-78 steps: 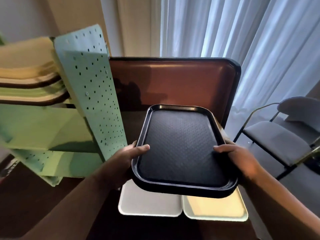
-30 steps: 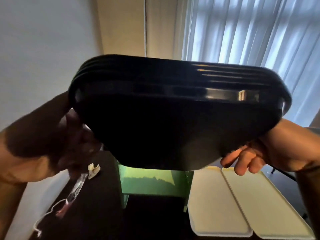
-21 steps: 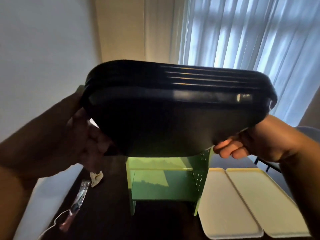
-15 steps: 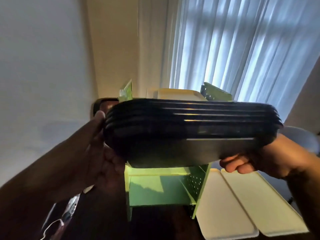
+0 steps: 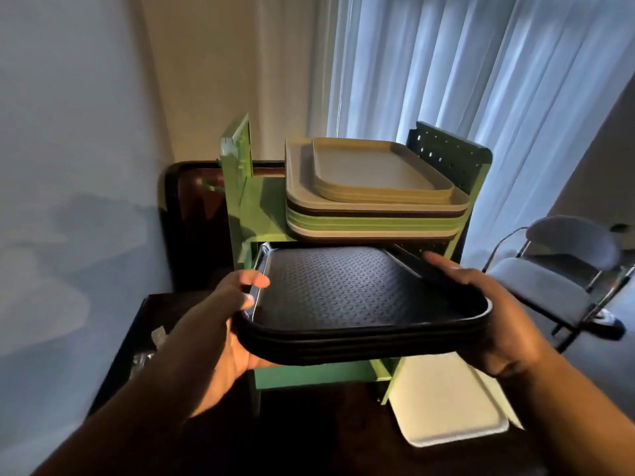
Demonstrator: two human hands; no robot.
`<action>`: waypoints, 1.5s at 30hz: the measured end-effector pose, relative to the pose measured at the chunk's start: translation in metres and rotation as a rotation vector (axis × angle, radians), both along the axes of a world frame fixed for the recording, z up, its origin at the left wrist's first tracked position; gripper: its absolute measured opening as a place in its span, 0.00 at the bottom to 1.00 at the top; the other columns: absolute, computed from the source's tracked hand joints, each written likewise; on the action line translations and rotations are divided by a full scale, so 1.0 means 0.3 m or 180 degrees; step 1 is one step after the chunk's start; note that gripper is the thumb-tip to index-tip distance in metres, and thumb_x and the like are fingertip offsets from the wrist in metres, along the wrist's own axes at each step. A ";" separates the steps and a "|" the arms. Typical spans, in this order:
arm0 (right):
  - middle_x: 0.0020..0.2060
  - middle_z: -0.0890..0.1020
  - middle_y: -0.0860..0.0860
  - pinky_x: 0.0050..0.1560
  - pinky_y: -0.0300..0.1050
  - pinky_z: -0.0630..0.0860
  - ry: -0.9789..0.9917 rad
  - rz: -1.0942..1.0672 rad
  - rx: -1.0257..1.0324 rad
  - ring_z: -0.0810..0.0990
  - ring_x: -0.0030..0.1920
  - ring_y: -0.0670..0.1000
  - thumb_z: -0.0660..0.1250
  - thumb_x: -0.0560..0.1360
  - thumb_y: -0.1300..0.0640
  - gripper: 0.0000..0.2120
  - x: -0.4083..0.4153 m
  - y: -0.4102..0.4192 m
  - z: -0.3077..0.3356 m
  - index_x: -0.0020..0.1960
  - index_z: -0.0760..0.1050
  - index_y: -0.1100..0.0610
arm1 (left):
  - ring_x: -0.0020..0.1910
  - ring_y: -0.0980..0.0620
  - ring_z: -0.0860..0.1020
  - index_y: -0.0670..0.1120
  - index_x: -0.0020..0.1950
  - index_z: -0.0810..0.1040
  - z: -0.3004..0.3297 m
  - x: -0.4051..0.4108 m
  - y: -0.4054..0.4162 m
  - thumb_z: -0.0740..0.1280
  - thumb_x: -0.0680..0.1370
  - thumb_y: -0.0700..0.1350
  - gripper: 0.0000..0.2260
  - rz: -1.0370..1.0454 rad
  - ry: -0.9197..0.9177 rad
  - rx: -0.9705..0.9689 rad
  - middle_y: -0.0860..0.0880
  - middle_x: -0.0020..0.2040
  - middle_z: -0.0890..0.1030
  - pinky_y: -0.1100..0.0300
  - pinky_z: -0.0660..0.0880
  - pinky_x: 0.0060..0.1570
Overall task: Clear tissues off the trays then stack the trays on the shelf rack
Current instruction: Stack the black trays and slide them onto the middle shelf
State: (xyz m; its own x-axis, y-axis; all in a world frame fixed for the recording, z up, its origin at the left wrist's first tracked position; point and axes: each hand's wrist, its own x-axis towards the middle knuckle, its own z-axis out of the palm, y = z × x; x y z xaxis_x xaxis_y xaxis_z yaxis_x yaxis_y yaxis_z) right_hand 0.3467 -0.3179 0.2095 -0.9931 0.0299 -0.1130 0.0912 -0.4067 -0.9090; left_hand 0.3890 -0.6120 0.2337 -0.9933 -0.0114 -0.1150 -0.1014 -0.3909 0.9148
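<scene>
Gripping a stack of black trays (image 5: pixel 347 297) by its sides, left hand (image 5: pixel 223 338) and right hand (image 5: pixel 498 324), far edge inside green shelf rack (image 5: pixel 240 187).

Head view: worn on the head, faces forward and down, close over the shelf rack (image 5: pixel 240 187).
Shared: none, single view.

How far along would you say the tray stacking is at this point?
Done: mixed trays stacked on the green rack's top shelf. In hand: the left hand and right hand hold a stack of black trays level with the lower shelf. Left: pale trays remain on the table.
</scene>
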 end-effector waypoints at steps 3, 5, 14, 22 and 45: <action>0.49 0.88 0.53 0.54 0.49 0.77 -0.0093 -0.0045 -0.0359 0.83 0.54 0.54 0.64 0.81 0.53 0.11 -0.002 -0.027 -0.083 0.53 0.86 0.53 | 0.58 0.30 0.79 0.42 0.65 0.75 -0.113 -0.011 -0.011 0.58 0.77 0.40 0.17 0.0013 -0.0386 0.0722 0.33 0.65 0.76 0.32 0.79 0.46; 0.49 0.87 0.52 0.48 0.44 0.81 -0.0186 -0.0193 -0.0702 0.85 0.51 0.51 0.65 0.80 0.51 0.12 0.002 -0.041 -0.142 0.52 0.87 0.53 | 0.46 0.42 0.84 0.48 0.66 0.77 -0.172 -0.022 -0.007 0.55 0.79 0.37 0.19 0.0125 -0.0462 0.0852 0.41 0.57 0.82 0.43 0.83 0.34; 0.42 0.86 0.61 0.34 0.45 0.83 -0.0725 0.0185 -0.0871 0.86 0.37 0.58 0.57 0.81 0.49 0.23 0.104 -0.100 -0.331 0.46 0.89 0.57 | 0.53 0.48 0.82 0.45 0.64 0.76 -0.445 -0.015 0.123 0.64 0.80 0.51 0.15 0.1273 -0.0766 -0.0024 0.42 0.57 0.83 0.58 0.79 0.53; 0.25 0.70 0.56 0.28 0.44 0.66 -0.1057 0.0539 0.0402 0.70 0.25 0.54 0.62 0.79 0.38 0.27 0.110 -0.072 -0.391 0.31 0.74 0.56 | 0.49 0.43 0.85 0.46 0.53 0.83 -0.407 -0.102 0.162 0.63 0.81 0.51 0.13 0.1064 -0.1158 0.0839 0.42 0.53 0.86 0.50 0.80 0.48; 0.32 0.77 0.54 0.33 0.42 0.73 -0.0865 0.0858 0.0419 0.78 0.33 0.51 0.56 0.81 0.32 0.28 -0.127 -0.029 -0.410 0.44 0.77 0.57 | 0.45 0.46 0.83 0.49 0.55 0.81 -0.503 -0.104 0.419 0.70 0.75 0.56 0.14 0.0603 -0.0748 -0.0005 0.46 0.52 0.83 0.42 0.79 0.51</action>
